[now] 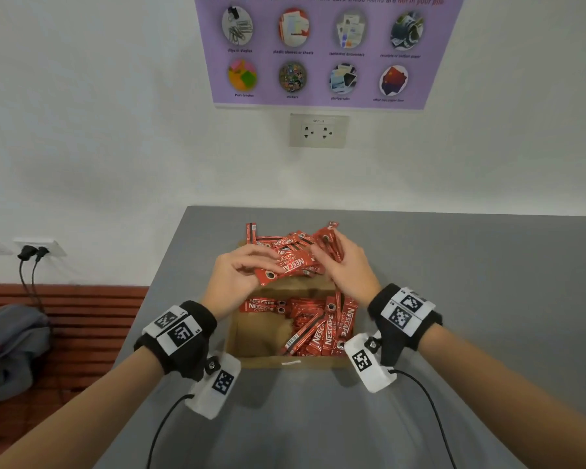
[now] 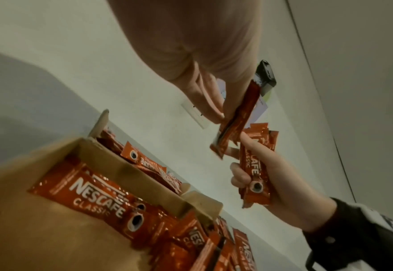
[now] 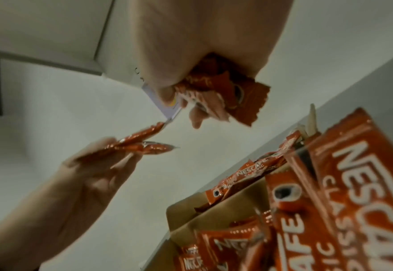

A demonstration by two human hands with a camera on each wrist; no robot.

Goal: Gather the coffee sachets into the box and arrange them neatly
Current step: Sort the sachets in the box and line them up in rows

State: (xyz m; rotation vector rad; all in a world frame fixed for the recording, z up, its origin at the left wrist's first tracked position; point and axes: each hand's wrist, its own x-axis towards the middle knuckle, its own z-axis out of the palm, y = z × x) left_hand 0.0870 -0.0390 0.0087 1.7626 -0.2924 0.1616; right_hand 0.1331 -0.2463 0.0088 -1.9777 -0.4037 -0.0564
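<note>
A grey matte table [image 1: 454, 299] is being seen against a white wall [image 1: 99, 147], where a purple shredder poster [image 1: 322, 49] and a double power socket [image 1: 318, 131] are mounted. An open brown cardboard box [image 1: 251, 340] is being kept on the table, with red Nescafé coffee sachets [image 1: 322, 328] lying inside its near compartment and more being piled loosely at its far end [image 1: 285, 240]. Above the box, a small bundle of sachets [image 1: 286, 267] is being pinched in the left hand [image 1: 237, 272], while several more sachets [image 1: 332, 247] are being clasped in the right hand [image 1: 349, 265], both grips closed around them. At far left, grey cloth [image 1: 11, 343] is being seen on a wooden slatted bench [image 1: 82, 319].
</note>
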